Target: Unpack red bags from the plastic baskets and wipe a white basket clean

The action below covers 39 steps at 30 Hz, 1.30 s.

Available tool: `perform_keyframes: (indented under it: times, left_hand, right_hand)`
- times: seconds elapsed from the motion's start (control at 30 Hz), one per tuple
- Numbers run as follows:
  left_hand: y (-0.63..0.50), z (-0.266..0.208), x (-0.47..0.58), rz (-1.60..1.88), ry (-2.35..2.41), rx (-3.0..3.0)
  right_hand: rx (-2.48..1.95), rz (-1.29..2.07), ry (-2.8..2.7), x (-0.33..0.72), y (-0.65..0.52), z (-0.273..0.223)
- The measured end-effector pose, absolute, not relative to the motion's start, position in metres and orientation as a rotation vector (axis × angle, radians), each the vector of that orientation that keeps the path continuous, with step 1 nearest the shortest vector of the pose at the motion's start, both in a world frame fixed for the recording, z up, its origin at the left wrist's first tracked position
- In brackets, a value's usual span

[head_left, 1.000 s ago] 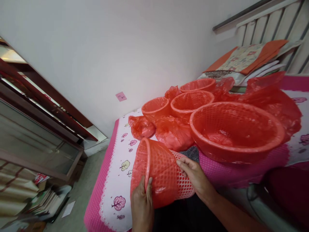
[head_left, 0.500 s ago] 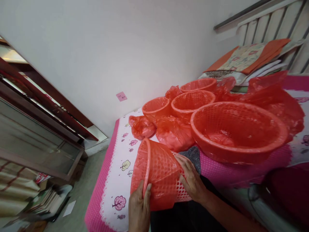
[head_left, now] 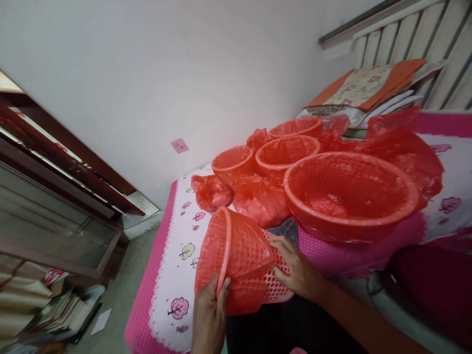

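Observation:
A perforated plastic basket (head_left: 275, 291) lies tilted on its side at the near edge of the bed, over my lap. A thin red plastic bag (head_left: 245, 268) lines it and is folded over the rim, covering the upper part of the outer wall. My left hand (head_left: 211, 305) is closed round the rim, thumb outside and fingers toward the inner side. My right hand (head_left: 295, 268) rests on the perforated side near the base, fingers curved against it and touching the bag's lower edge.
Several bag-lined baskets stand behind, the largest basket (head_left: 350, 228) at right. Two knotted red bundles (head_left: 212, 192) lie before them. Folded cloths (head_left: 363, 88) are stacked by the headboard (head_left: 409, 46). A dark red stool (head_left: 435, 290) stands at right, a glazed door (head_left: 55, 211) at left.
The view has shifted slightly, so the scene sits a little further left. Both hands keep nearly the same hold on the basket; the right-hand fingers have moved slightly on its side.

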<state>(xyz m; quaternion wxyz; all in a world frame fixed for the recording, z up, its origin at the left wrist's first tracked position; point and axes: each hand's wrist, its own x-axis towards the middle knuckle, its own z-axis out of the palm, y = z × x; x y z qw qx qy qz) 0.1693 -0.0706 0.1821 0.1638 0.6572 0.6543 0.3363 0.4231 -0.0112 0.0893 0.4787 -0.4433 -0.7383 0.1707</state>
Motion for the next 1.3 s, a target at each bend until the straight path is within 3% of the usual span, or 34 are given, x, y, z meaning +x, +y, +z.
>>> perform_keyframes:
  times: [0.3,0.63,0.97,1.1,1.3]
  left_hand:
    - [-0.072,0.181,0.160,0.898,1.878,1.830]
    - [-0.059,0.240,0.170,1.032,1.803,1.743]
    - [-0.026,0.240,0.198,0.779,1.939,1.813]
    - [-0.034,0.241,0.199,0.789,1.928,1.771]
    - [-0.045,0.237,0.205,0.806,1.906,1.765]
  right_hand:
    - [-1.275,0.557,-1.854,0.420,-0.012,0.122]
    - [-1.240,0.468,-1.900,0.410,-0.023,0.118]
    - [-1.148,0.574,-1.895,0.407,-0.034,0.123]
    - [-1.051,0.854,-1.653,0.406,-0.035,0.125]
    - [-0.780,1.787,-0.882,0.381,-0.045,0.129]
